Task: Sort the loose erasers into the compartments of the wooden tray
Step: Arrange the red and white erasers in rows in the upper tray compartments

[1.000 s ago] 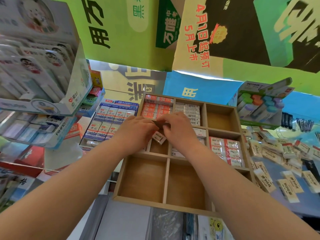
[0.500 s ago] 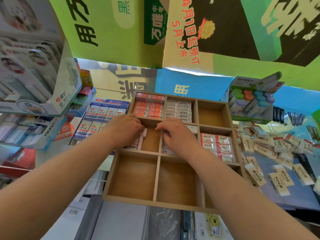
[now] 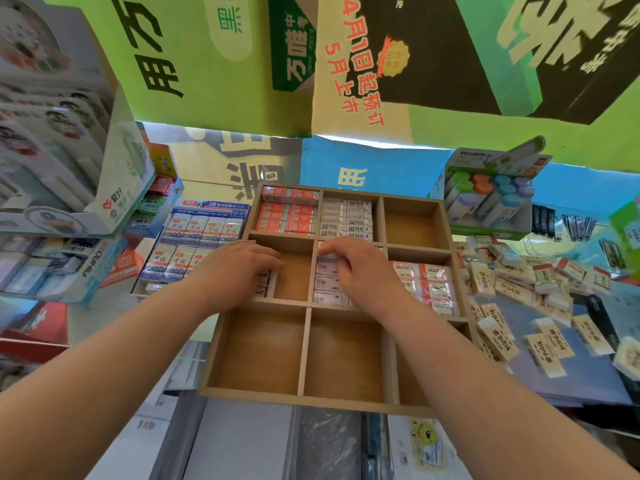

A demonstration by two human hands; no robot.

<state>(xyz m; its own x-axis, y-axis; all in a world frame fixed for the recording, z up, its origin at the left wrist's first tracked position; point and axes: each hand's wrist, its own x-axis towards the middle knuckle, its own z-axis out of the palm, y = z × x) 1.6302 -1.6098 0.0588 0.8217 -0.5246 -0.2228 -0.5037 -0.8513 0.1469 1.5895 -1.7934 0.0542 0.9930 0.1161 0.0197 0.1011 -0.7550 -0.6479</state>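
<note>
Here, my right fingers (image 3: pixel 334 249) curl down over a white eraser (image 3: pixel 327 258) at the far end of the tray's centre compartment and grip it against the divider. Below it in that compartment lie more white-sleeved erasers (image 3: pixel 327 284), partly under my right hand (image 3: pixel 360 271). My left fingers (image 3: pixel 272 259) bend down into the compartment just to the left, onto a few 2B erasers (image 3: pixel 264 284) stood along its left wall. I cannot tell whether they pinch one or only press, since my left hand (image 3: pixel 239 268) hides the tips.

The wooden tray (image 3: pixel 311 398) sits straight ahead of me, three compartments wide. In its far row, the left compartment is packed with red 2B erasers (image 3: pixel 289 213) and the middle one with barcode-up erasers (image 3: pixel 346 216). The middle row's right compartment holds red-and-white wrapped erasers (image 3: pixel 427 285).

To the right of the tray, the loose erasers (image 3: pixel 519 282) lie scattered in a heap on a blue surface. Behind them stands a highlighter box (image 3: pixel 491 199). To the left of the tray sits a blue display box of erasers (image 3: pixel 201 237).
</note>
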